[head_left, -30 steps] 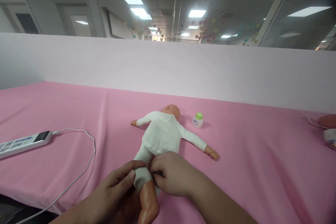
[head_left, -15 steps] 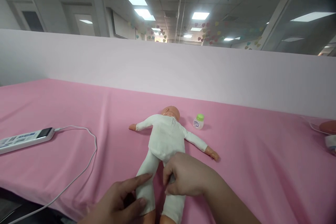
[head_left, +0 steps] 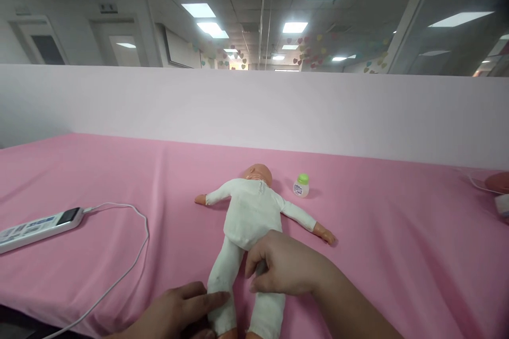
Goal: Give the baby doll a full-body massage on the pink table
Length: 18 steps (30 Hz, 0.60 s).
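Observation:
A doll [head_left: 253, 214] with a white cloth body and bare plastic head, hands and feet lies on the pink cloth, arms spread. My right hand [head_left: 284, 265] is curled around the upper part of its right-hand leg in view, thumb and fingers bent. A shadowed grey patch shows between them. Across the lower part of the other leg lies the outstretched index finger of my left hand [head_left: 178, 310]. Its thumb, held apart, is partly cut off by the bottom edge. Beside the doll's head stands a small clear bottle [head_left: 301, 186] with a green cap.
Pink cloth [head_left: 377, 254] covers the table up to a low white partition [head_left: 254, 111]. At left lie a white power strip [head_left: 40, 230] and its white cable [head_left: 131, 265]. A partly cut-off orange-brown item [head_left: 498, 182] sits at the right edge.
My left hand has slid down the doll's leg, toward the foot and me. My right hand keeps its grip in nearly the same place. The camera has tilted slightly.

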Each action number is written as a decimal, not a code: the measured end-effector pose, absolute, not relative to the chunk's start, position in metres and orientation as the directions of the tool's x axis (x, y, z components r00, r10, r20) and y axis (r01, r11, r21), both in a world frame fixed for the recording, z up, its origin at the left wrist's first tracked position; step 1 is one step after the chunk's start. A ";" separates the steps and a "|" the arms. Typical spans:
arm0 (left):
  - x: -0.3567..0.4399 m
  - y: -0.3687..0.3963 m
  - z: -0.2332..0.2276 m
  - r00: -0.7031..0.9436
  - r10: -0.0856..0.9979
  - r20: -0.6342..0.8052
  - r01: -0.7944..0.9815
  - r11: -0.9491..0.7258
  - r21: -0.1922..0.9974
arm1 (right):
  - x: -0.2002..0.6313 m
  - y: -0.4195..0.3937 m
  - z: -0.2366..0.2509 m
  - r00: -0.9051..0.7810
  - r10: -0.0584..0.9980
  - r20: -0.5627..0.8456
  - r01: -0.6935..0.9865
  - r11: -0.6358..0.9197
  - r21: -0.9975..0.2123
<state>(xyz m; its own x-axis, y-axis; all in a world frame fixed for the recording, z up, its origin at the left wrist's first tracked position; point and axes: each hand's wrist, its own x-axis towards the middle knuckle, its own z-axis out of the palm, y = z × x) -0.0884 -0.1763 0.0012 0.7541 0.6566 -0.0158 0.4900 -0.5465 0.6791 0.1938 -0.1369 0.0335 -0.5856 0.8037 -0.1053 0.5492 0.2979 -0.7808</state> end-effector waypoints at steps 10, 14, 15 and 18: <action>-0.072 -0.141 0.025 0.874 0.382 0.301 0.289 -0.906 0.311 | 0.185 -0.138 0.038 -0.575 0.805 -0.144 0.576 0.273 -0.771; -0.041 -0.119 0.038 0.781 0.331 0.530 0.305 -0.942 0.139 | 0.177 -0.149 0.046 -0.511 0.856 -0.081 0.627 0.306 -0.717; -0.034 -0.113 0.036 0.752 0.328 0.572 0.313 -0.941 0.128 | 0.176 -0.151 0.047 -0.488 0.871 -0.053 0.649 0.322 -0.689; -0.021 -0.095 0.023 0.701 0.347 0.623 0.346 -0.929 0.129 | 0.180 -0.155 0.045 -0.408 0.908 0.099 0.738 0.391 -0.550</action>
